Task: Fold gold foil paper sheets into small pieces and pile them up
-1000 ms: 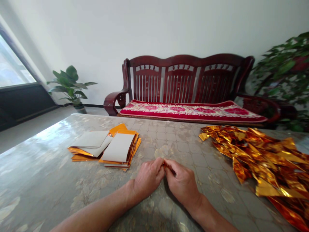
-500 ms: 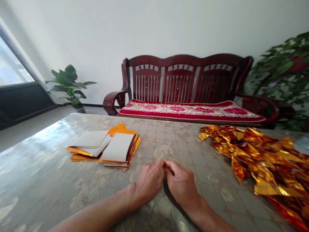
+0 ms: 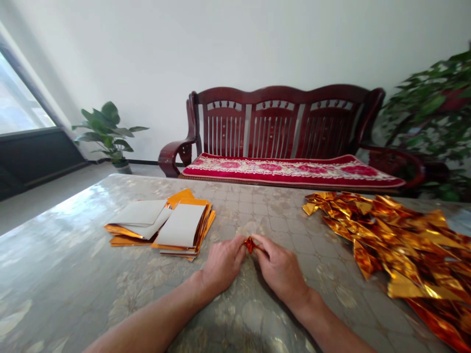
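Observation:
Both my hands rest on the table [image 3: 66, 274] close together, pinching one small piece of folded gold foil paper [image 3: 250, 243] between their fingertips. My left hand [image 3: 222, 262] grips its left side with curled fingers. My right hand [image 3: 280, 269] holds its right side, thumb and forefinger pressed on it. Most of the foil piece is hidden by the fingers. To the left lies a stack of flat gold sheets [image 3: 162, 225], white backs facing up. At the right lies a heap of folded gold foil pieces [image 3: 397, 245].
The table has a glossy patterned cover. Behind it stands a dark red wooden bench [image 3: 279, 127] with a red cushion. A potted plant [image 3: 106, 132] stands on the floor at the back left, and a leafy plant [image 3: 434, 113] at the right.
Both hands have shifted slightly away from me on the table, and a little more of the orange-gold piece shows between the fingertips. The stack and heap have not moved.

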A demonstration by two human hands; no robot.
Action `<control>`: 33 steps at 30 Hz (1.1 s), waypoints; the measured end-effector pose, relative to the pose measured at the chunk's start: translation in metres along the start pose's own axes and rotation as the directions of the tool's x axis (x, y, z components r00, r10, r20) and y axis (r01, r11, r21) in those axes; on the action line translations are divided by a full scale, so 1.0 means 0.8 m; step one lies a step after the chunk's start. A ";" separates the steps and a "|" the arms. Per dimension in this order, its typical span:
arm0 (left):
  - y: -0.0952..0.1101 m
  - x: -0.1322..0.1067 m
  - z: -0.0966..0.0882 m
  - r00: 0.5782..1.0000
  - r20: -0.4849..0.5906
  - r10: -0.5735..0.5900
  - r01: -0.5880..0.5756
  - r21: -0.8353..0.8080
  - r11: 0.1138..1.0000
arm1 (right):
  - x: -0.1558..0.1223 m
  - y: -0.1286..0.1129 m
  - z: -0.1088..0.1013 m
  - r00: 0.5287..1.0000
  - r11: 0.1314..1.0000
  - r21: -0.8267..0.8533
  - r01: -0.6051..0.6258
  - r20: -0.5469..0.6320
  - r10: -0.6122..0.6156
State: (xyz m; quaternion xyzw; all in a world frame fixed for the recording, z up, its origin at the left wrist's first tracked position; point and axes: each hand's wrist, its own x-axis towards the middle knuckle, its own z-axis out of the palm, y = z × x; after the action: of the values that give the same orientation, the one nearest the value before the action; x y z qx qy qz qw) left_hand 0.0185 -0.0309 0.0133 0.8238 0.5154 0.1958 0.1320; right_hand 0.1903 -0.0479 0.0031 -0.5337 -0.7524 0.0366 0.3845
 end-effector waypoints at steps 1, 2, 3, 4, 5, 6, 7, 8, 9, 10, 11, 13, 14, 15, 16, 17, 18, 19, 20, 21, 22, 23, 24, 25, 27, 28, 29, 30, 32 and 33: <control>-0.002 0.000 -0.001 1.000 -0.008 0.000 0.000 0.016 1.000 | 0.000 0.003 0.000 1.000 1.000 -0.021 0.004 0.007 -0.004; -0.003 0.000 -0.001 1.000 -0.015 0.001 -0.001 0.029 1.000 | -0.001 0.006 -0.001 1.000 0.999 -0.035 0.008 0.016 -0.007; -0.005 0.000 -0.002 1.000 -0.023 0.004 -0.003 0.038 0.999 | -0.001 0.008 -0.002 1.000 0.999 -0.042 0.013 0.025 -0.011; -0.006 -0.001 -0.003 0.999 -0.031 0.008 -0.006 0.042 0.999 | -0.002 0.010 -0.004 0.999 0.999 -0.043 0.019 0.033 -0.018; -0.007 -0.001 -0.004 0.999 -0.041 0.014 -0.012 0.039 0.999 | -0.002 0.011 -0.005 0.999 0.999 -0.039 0.029 0.040 -0.027; -0.008 -0.001 -0.005 0.998 -0.053 0.019 -0.018 0.029 0.999 | -0.002 0.012 -0.007 0.998 0.999 -0.034 0.039 0.046 -0.038; -0.010 -0.001 -0.006 0.998 -0.066 0.024 -0.023 0.015 1.000 | -0.001 0.012 -0.008 0.998 0.998 -0.030 0.051 0.050 -0.049; -0.011 -0.001 -0.007 0.996 -0.081 0.025 -0.025 -0.001 1.000 | -0.001 0.013 -0.010 0.997 0.998 -0.029 0.064 0.050 -0.062; -0.013 -0.001 -0.008 0.995 -0.096 0.022 -0.024 -0.019 1.000 | -0.001 0.014 -0.011 0.996 0.997 -0.031 0.077 0.048 -0.075; -0.015 -0.001 -0.009 0.994 -0.110 0.016 -0.020 -0.035 0.999 | 0.000 0.014 -0.012 0.995 0.995 -0.036 0.089 0.043 -0.087; -0.016 -0.001 -0.009 0.992 -0.123 0.010 -0.016 -0.049 0.999 | 0.001 0.015 -0.014 0.995 0.994 -0.042 0.099 0.037 -0.098; -0.018 -0.001 -0.010 0.991 -0.137 -0.001 -0.008 -0.067 0.998 | 0.002 0.014 -0.015 0.992 0.991 -0.048 0.123 0.022 -0.122; -0.018 0.000 -0.010 0.990 -0.139 -0.003 -0.006 -0.070 0.998 | 0.002 0.013 -0.016 0.990 0.989 -0.048 0.137 0.015 -0.137; -0.018 0.000 -0.010 0.990 -0.140 -0.006 -0.004 -0.068 0.998 | 0.003 0.012 -0.017 0.988 0.987 -0.050 0.156 0.012 -0.156; -0.017 0.000 -0.010 0.990 -0.140 -0.007 -0.002 -0.063 0.998 | 0.003 0.010 -0.018 0.984 0.982 -0.055 0.179 0.009 -0.179; -0.017 0.000 -0.010 0.990 -0.138 -0.007 -0.001 -0.055 0.999 | 0.003 0.007 -0.019 0.979 0.977 -0.065 0.204 0.013 -0.203; -0.016 -0.001 -0.009 0.991 -0.136 -0.005 -0.001 -0.046 0.999 | 0.004 0.005 -0.020 0.974 0.970 -0.079 0.228 0.020 -0.227; -0.015 -0.001 -0.009 0.991 -0.133 -0.001 -0.004 -0.039 0.999 | 0.004 0.004 -0.021 0.968 0.963 -0.095 0.251 0.031 -0.249; -0.014 -0.001 -0.009 0.992 -0.126 0.004 -0.009 -0.035 0.999 | 0.004 0.003 -0.021 0.962 0.956 -0.111 0.272 0.044 -0.269; -0.013 -0.002 -0.009 0.993 -0.118 0.010 -0.014 -0.032 0.999 | 0.004 0.002 -0.022 0.957 0.949 -0.126 0.289 0.058 -0.284; -0.012 -0.002 -0.009 0.994 -0.109 0.016 -0.019 -0.032 0.999 | 0.005 0.002 -0.022 0.953 0.943 -0.141 0.302 0.072 -0.295; -0.012 -0.002 -0.009 0.994 -0.103 0.021 -0.025 -0.034 0.999 | 0.005 0.003 -0.022 0.949 0.937 -0.155 0.313 0.085 -0.303; -0.011 -0.002 -0.009 0.994 -0.102 0.026 -0.030 -0.039 0.999 | 0.005 0.004 -0.022 0.947 0.933 -0.163 0.320 0.092 -0.308; -0.011 -0.003 -0.009 0.994 -0.107 0.027 -0.032 -0.046 0.998 | 0.005 0.005 -0.022 0.946 0.932 -0.167 0.323 0.094 -0.311; -0.013 -0.003 -0.009 0.991 -0.132 0.033 -0.041 -0.062 0.997 | 0.005 0.007 -0.022 0.947 0.934 -0.155 0.321 0.081 -0.312; -0.014 -0.003 -0.009 0.988 -0.146 0.046 -0.056 -0.068 0.996 | 0.006 0.008 -0.022 0.948 0.937 -0.143 0.318 0.076 -0.310; -0.015 -0.003 -0.010 0.985 -0.160 0.068 -0.080 -0.072 0.994 | 0.005 0.009 -0.022 0.949 0.940 -0.131 0.315 0.073 -0.307; -0.016 -0.003 -0.011 0.980 -0.170 0.102 -0.116 -0.073 0.991 | 0.005 0.009 -0.022 0.950 0.943 -0.121 0.310 0.074 -0.303; -0.019 -0.004 -0.014 0.965 -0.178 0.192 -0.207 -0.066 0.976 | 0.005 0.009 -0.022 0.954 0.950 -0.102 0.296 0.085 -0.288; -0.020 -0.003 -0.016 0.955 -0.177 0.237 -0.250 -0.056 0.967 | 0.005 0.009 -0.022 0.956 0.953 -0.092 0.287 0.091 -0.279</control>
State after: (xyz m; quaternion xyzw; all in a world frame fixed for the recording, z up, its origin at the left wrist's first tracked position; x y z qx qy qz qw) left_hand -0.0009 -0.0264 0.0173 0.8556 0.4112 0.2996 0.0949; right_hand 0.2060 -0.0478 0.0148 -0.4377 -0.8363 -0.0377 0.3282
